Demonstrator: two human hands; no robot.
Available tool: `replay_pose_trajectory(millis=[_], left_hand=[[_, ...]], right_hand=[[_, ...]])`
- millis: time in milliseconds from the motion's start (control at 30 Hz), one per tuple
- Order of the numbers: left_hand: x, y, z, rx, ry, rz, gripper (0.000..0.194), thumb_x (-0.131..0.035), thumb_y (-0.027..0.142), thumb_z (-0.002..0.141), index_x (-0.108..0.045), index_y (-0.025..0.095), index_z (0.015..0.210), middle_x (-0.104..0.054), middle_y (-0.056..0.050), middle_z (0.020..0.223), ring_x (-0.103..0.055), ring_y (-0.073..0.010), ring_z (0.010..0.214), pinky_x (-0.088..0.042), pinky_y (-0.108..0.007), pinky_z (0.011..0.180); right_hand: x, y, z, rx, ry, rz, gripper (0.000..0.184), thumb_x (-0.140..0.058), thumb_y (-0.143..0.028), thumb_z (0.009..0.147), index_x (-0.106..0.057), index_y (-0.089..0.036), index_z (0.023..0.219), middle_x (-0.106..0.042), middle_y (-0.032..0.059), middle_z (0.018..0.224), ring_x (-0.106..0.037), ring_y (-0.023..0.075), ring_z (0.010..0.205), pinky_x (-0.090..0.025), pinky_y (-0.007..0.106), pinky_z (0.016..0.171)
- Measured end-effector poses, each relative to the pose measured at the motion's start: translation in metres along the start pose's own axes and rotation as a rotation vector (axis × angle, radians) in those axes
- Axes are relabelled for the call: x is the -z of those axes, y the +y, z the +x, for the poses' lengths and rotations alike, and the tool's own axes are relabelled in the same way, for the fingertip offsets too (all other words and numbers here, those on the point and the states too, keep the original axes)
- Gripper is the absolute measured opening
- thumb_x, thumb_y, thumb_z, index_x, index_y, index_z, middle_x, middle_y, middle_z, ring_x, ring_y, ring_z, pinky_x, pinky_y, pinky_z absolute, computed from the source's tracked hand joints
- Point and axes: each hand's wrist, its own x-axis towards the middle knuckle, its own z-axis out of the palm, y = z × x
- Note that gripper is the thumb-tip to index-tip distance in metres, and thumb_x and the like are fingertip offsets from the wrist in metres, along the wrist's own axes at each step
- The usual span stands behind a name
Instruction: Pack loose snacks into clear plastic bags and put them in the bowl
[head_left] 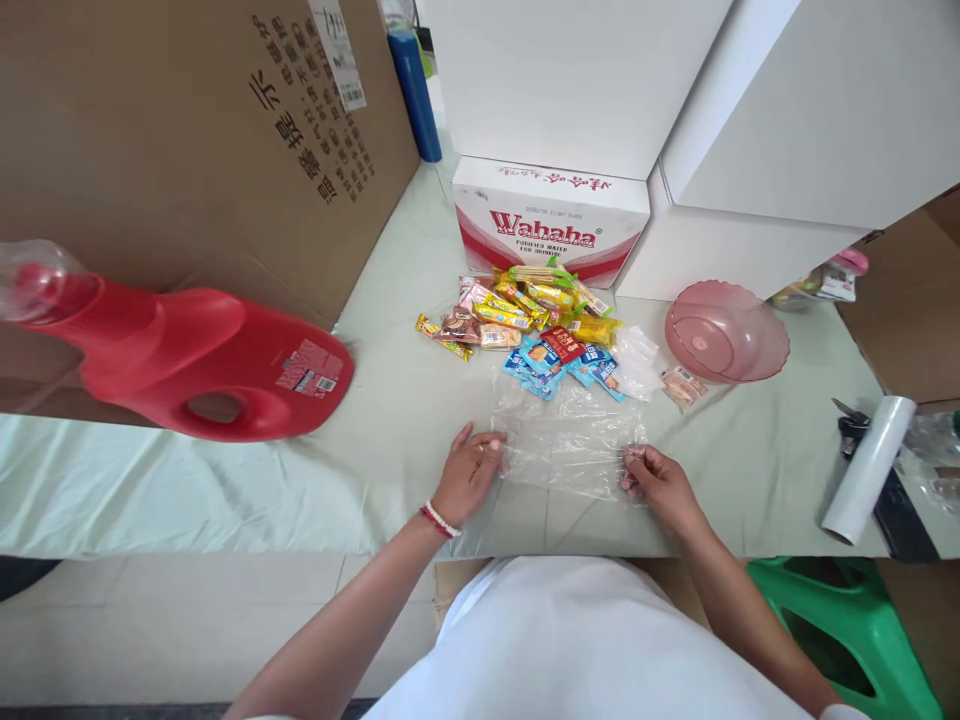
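Observation:
A clear plastic bag [566, 455] lies stretched flat on the cloth-covered table, close to its front edge. My left hand [469, 475] pinches the bag's left edge between thumb and fingers. At the opposite edge my right hand [660, 485] has its fingers closed on the same bag. Just beyond the bag sits a heap of wrapped snacks: yellow packets [510, 315], blue sachets [536, 365], a red sachet [562, 345] and brown-pink packets [461, 325]. Some folded white plastic [636, 362] rests at the heap's right side.
A pink bowl [727, 335] and a small packet [682, 386] are to the right. Farther right lies a white roll [870, 470]. A big red bottle [225, 365] stands left. Behind are a Wahaha carton [551, 225] and a large cardboard box [202, 130]. A green stool [847, 630] is below.

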Motion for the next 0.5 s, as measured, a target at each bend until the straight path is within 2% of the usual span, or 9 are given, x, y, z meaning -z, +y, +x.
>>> replay_pose_trajectory(millis=[67,100,167,233,267,367,433,500], left_hand=[[-0.008,0.004,0.003,0.054,0.049,0.024,0.047,-0.042,0.043,0.099,-0.059,0.023,0.060,-0.075,-0.002,0.076,-0.069,-0.0234,0.115,-0.016,-0.059,0.125],[-0.011,0.005,0.003,0.064,0.060,0.028,0.039,-0.051,0.044,0.095,-0.059,0.023,0.063,-0.074,-0.001,0.076,-0.069,-0.0241,0.115,-0.013,-0.061,0.125],[-0.011,0.007,0.002,0.059,0.064,0.019,0.020,-0.062,0.042,0.087,-0.065,0.023,0.083,-0.075,0.001,0.081,-0.069,-0.0239,0.115,-0.007,-0.062,0.125],[-0.008,0.008,-0.001,0.031,0.023,0.005,0.024,-0.060,0.041,0.089,-0.066,0.024,0.105,-0.076,0.001,0.085,-0.068,-0.0225,0.118,-0.001,-0.062,0.126],[-0.006,0.008,-0.003,0.012,-0.006,0.002,0.025,-0.054,0.040,0.093,-0.067,0.025,0.107,-0.076,0.001,0.084,-0.067,-0.0219,0.120,0.001,-0.061,0.126],[-0.001,0.004,-0.007,-0.059,-0.073,0.028,0.043,-0.037,0.035,0.102,-0.072,0.026,0.080,-0.074,-0.001,0.074,-0.061,-0.0212,0.130,0.003,-0.059,0.127],[0.001,0.000,-0.010,-0.115,-0.084,0.094,0.046,-0.040,0.034,0.102,-0.067,0.025,0.065,-0.068,0.000,0.063,-0.061,-0.0218,0.130,0.000,-0.058,0.127],[0.001,-0.003,-0.013,-0.166,-0.076,0.185,0.041,-0.052,0.035,0.097,-0.062,0.024,0.059,-0.062,0.001,0.059,-0.062,-0.0232,0.127,-0.005,-0.059,0.126]], right_hand=[[0.004,0.000,0.001,-0.002,0.002,-0.011,0.048,-0.074,-0.066,0.074,-0.064,-0.020,0.087,-0.060,-0.0019,0.063,-0.058,0.0167,0.059,-0.047,0.028,0.055],[0.007,0.000,0.001,-0.002,0.003,-0.014,0.049,-0.075,-0.066,0.074,-0.064,-0.020,0.087,-0.060,-0.0018,0.063,-0.058,0.0167,0.059,-0.047,0.029,0.055],[0.013,0.000,0.004,-0.002,0.017,-0.016,0.049,-0.075,-0.065,0.073,-0.064,-0.020,0.087,-0.060,-0.0019,0.062,-0.057,0.0163,0.057,-0.046,0.029,0.055],[0.020,0.003,0.007,-0.005,0.046,-0.013,0.048,-0.075,-0.064,0.073,-0.064,-0.020,0.087,-0.060,-0.0022,0.062,-0.055,0.0157,0.056,-0.045,0.028,0.054],[0.023,0.004,0.008,-0.007,0.064,-0.011,0.047,-0.075,-0.064,0.074,-0.064,-0.021,0.089,-0.060,-0.0024,0.063,-0.055,0.0155,0.056,-0.044,0.028,0.054],[0.030,0.010,0.013,0.005,0.087,-0.020,0.044,-0.075,-0.061,0.075,-0.066,-0.021,0.093,-0.058,-0.0037,0.063,-0.052,0.0151,0.054,-0.042,0.028,0.051],[0.033,0.014,0.015,0.012,0.082,-0.041,0.043,-0.074,-0.061,0.076,-0.066,-0.021,0.092,-0.056,-0.0040,0.060,-0.051,0.0151,0.052,-0.041,0.028,0.050],[0.036,0.017,0.015,0.015,0.079,-0.070,0.043,-0.073,-0.061,0.076,-0.066,-0.021,0.091,-0.056,-0.0035,0.058,-0.051,0.0155,0.052,-0.042,0.028,0.051]])
